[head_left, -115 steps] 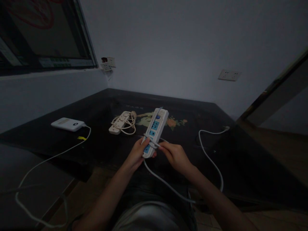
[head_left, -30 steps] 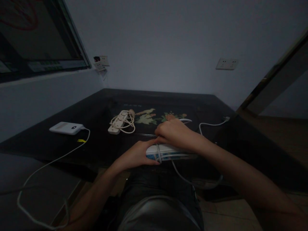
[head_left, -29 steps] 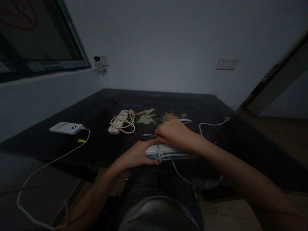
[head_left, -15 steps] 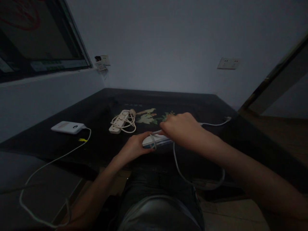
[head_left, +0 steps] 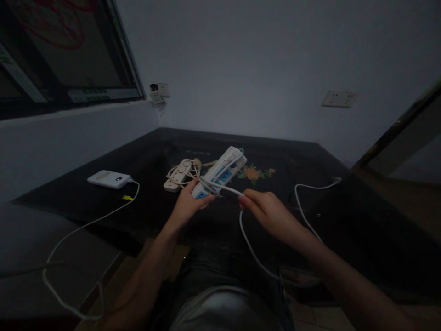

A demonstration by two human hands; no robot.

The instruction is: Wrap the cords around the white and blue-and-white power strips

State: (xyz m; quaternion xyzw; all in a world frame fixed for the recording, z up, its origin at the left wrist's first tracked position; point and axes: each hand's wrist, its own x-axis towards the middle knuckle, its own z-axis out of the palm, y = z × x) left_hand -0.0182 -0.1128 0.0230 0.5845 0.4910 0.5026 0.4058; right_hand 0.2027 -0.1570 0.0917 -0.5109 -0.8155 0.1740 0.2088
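A white power strip with blue sockets (head_left: 224, 174) is tilted up above the table, its lower end gripped by my left hand (head_left: 193, 200). Its white cord (head_left: 225, 188) wraps round the strip near that hand and runs across to my right hand (head_left: 263, 207), which pinches it with closed fingers. From my right hand the cord hangs down past the table's front edge, then rises on the right to a plug (head_left: 336, 179) lying on the tabletop. Just behind my left hand lies a second power strip (head_left: 178, 176), with its own cord wound round it.
The dark table (head_left: 144, 151) bears a printed flower pattern. On its left rests a white power bank (head_left: 109, 179) with a cable (head_left: 99, 217) dropping over the edge, near a yellow tag (head_left: 127, 198). Wall sockets (head_left: 339, 99) are beyond the table; a window (head_left: 79, 55) is at left.
The held strip has turned from nearly level to tilted, showing its blue sockets. My right hand has come away from it to the right and lower, drawing the cord out. The view has shifted slightly.
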